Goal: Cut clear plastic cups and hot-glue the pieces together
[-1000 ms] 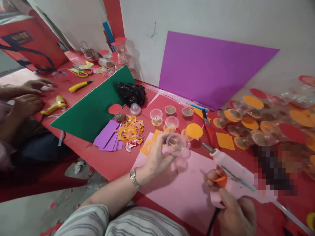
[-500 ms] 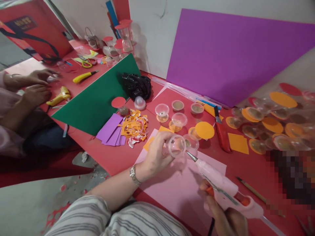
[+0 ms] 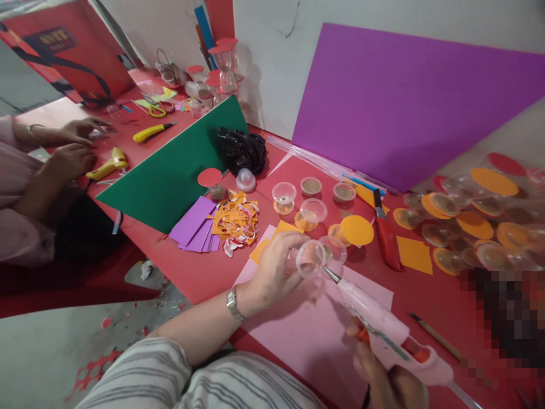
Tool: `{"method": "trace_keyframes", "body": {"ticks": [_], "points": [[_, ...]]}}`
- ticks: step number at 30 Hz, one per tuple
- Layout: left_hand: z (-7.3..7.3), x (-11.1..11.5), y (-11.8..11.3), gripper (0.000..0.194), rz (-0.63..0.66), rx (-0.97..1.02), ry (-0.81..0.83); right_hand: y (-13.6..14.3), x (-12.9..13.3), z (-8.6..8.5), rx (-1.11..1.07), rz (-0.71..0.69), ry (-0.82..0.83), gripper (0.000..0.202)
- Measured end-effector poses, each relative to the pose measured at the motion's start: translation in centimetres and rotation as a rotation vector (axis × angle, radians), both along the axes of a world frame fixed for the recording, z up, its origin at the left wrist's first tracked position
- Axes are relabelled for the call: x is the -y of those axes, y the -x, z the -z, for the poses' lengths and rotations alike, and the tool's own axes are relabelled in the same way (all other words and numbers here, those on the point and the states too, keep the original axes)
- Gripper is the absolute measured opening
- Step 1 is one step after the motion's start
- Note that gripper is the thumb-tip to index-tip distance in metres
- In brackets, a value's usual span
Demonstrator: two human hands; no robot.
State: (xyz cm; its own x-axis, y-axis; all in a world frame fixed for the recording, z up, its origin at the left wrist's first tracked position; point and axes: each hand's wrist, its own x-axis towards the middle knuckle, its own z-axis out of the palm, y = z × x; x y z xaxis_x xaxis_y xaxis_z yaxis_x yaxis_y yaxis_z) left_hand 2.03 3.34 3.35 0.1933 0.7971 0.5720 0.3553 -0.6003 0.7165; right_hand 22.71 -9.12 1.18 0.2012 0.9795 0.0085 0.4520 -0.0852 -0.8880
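Observation:
My left hand point(image 3: 279, 270) is closed around a small clear plastic cup point(image 3: 310, 259), its round rim turned toward me. My right hand point(image 3: 378, 366) grips a pink hot glue gun point(image 3: 383, 324), fingers at its orange trigger. The gun's metal nozzle point(image 3: 331, 274) is at the right edge of the cup's rim; whether it touches I cannot tell. Below both hands lies a pink sheet point(image 3: 293, 335). Just beyond are clear cups point(image 3: 314, 211), some joined in pairs, and an orange paper disc point(image 3: 356, 230) on one of them.
An orange scrap pile point(image 3: 236, 216) and purple cards point(image 3: 193, 224) lie left. A red box cutter point(image 3: 387, 241) is at right, near many finished cup pairs point(image 3: 477, 221). A green board point(image 3: 170, 170) separates a co-worker's hands point(image 3: 72, 150). A purple board point(image 3: 409, 102) leans on the wall.
The view has shifted slightly, so most things appear a little lower and farther right. My hands keep the cup and the glue gun in nearly the same positions relative to each other.

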Motion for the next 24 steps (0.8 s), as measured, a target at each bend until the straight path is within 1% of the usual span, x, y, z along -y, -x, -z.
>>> {"method": "trace_keyframes", "body": {"ticks": [3, 5, 9, 12, 17, 20, 24], "points": [[0.1, 0.0, 0.0, 0.035, -0.010, -0.005, -0.011, -0.2, 0.8, 0.5, 0.053, 0.083, -0.011, 0.028], [0.2, 0.0, 0.0, 0.035, -0.015, -0.005, -0.007, -0.3, 1.4, 0.7, 0.068, 0.108, -0.016, 0.027], [0.5, -0.1, 0.0, 0.035, -0.020, -0.013, -0.018, -0.2, 1.5, 0.8, 0.054, 0.106, -0.017, 0.030], [0.5, -0.2, -0.1, 0.032, -0.025, -0.010, -0.041, 0.3, 0.9, 0.5, 0.044, 0.103, -0.021, 0.034], [0.5, -0.4, -0.2, 0.031, -0.036, -0.008, -0.110, 1.0, 0.6, -0.2, 0.057, 0.133, -0.013, 0.032], [0.5, -0.4, -0.2, 0.030, -0.038, -0.014, -0.130, 1.0, 0.8, -0.1, 0.062, 0.128, -0.009, 0.034], [0.4, -0.4, -0.2, 0.031, -0.033, -0.026, -0.108, 0.7, 0.9, 0.3, 0.091, 0.108, -0.034, 0.032]]}}
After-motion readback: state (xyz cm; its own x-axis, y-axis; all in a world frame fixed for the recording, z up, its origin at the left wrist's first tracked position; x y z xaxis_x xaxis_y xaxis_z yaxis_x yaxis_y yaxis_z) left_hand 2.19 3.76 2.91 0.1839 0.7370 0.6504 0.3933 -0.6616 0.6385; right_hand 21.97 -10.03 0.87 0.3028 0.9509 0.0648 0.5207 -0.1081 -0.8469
